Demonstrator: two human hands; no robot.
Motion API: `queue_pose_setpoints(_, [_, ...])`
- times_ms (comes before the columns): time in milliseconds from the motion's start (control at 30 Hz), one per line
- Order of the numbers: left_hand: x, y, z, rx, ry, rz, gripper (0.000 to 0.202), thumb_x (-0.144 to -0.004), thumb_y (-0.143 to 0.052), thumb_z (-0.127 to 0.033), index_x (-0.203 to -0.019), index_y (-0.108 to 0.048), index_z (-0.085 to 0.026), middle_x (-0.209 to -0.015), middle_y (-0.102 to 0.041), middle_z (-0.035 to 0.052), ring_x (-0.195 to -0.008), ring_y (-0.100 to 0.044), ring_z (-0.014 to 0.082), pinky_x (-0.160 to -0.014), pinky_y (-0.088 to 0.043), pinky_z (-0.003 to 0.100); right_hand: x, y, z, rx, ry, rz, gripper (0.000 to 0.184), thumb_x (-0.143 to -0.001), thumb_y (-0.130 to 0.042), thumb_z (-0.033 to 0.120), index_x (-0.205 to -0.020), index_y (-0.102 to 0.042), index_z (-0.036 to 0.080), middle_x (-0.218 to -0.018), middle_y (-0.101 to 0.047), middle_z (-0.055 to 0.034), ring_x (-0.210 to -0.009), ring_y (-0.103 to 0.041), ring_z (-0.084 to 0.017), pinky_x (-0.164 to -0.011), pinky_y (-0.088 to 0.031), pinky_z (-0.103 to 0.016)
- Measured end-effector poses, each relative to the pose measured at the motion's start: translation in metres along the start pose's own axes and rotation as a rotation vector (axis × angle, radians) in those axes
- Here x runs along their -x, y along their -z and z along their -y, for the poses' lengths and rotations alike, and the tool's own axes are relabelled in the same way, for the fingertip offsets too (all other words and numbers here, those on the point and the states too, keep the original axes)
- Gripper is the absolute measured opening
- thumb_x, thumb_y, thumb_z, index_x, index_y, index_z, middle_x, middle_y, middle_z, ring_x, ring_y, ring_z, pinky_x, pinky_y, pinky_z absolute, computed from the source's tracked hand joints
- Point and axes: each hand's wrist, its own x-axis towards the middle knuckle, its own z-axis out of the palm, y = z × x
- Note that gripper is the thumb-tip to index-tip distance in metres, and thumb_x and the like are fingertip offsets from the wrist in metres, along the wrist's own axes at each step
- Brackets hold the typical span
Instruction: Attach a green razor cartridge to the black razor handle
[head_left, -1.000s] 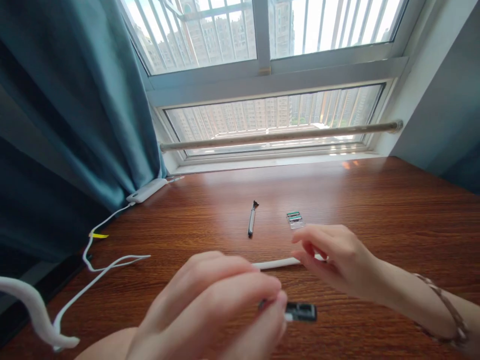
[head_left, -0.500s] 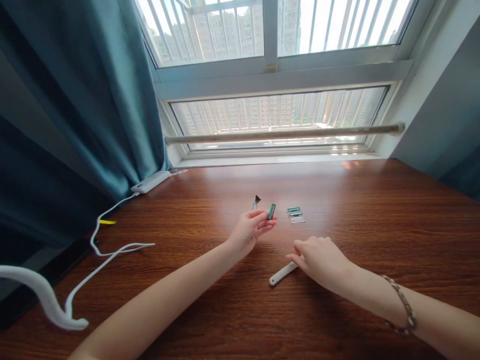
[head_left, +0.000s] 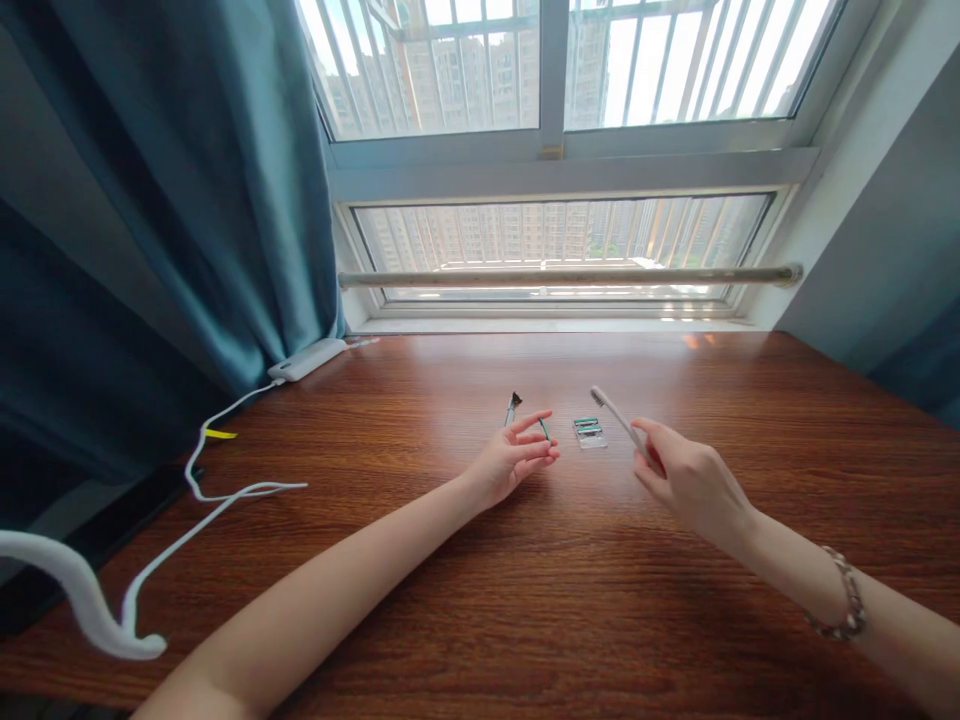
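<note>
Between the fingers of my left hand [head_left: 510,464] is a small razor cartridge [head_left: 544,430] with a green edge, seen nearly edge-on. My right hand [head_left: 690,475] grips a white toothbrush [head_left: 619,414] by its handle, its dark-bristled head raised and pointing up and to the left. On the table between my hands lies a clear plastic case [head_left: 591,440] with green-striped razor cartridges in it. Just behind my left hand is a razor handle [head_left: 511,408] with a black head, its lower end hidden by my fingers.
A brown wooden table [head_left: 450,620] runs back to the window. At the left lie a white power strip [head_left: 309,360], a white cable [head_left: 196,470] and a yellow tag [head_left: 221,435]. A thick white curved piece [head_left: 90,610] stands at the near left. A blue curtain [head_left: 247,200] hangs beside the window.
My right hand has lifted the toothbrush off the table and turned its bristled head up and forward. My left hand has turned the razor cartridge, so it shows thinner now.
</note>
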Motion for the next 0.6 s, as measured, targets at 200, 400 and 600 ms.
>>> queue_pose_setpoints(200, [0.003,0.000,0.001,-0.082,0.021,0.009,0.055,-0.066,-0.067,-0.015,-0.117,-0.047,-0.016,-0.082,-0.057,0.0049,-0.068,-0.058,0.0097,-0.071,-0.047,0.023,-0.008,-0.037,-0.016,-0.137,0.187,-0.042,0.035,-0.089,-0.033,0.024,-0.122,-0.041,0.016,-0.083,-0.052,-0.0058,-0.061,-0.050,-0.011,-0.060,-0.042,-0.023])
queue_pose_setpoints(400, [0.005,0.001,0.007,-0.178,-0.003,0.027,0.053,-0.066,-0.067,-0.019,-0.113,-0.043,-0.014,-0.079,-0.060,0.0061,-0.067,-0.059,0.0133,-0.071,-0.047,0.031,0.003,-0.038,-0.025,-0.205,0.231,0.125,0.040,-0.090,-0.030,0.022,-0.129,-0.036,0.021,-0.086,-0.059,-0.0058,-0.069,-0.056,-0.012,-0.063,-0.043,-0.021])
queue_pose_setpoints(600, [0.006,0.006,0.006,-0.109,0.032,0.089,0.046,-0.069,-0.065,-0.016,-0.109,-0.044,-0.014,-0.089,-0.063,0.0118,-0.071,-0.061,0.0135,-0.073,-0.046,0.029,0.003,-0.037,-0.020,-0.148,0.178,0.065,0.039,-0.089,-0.030,0.023,-0.127,-0.040,0.021,-0.083,-0.061,-0.0063,-0.068,-0.057,-0.012,-0.061,-0.043,-0.021])
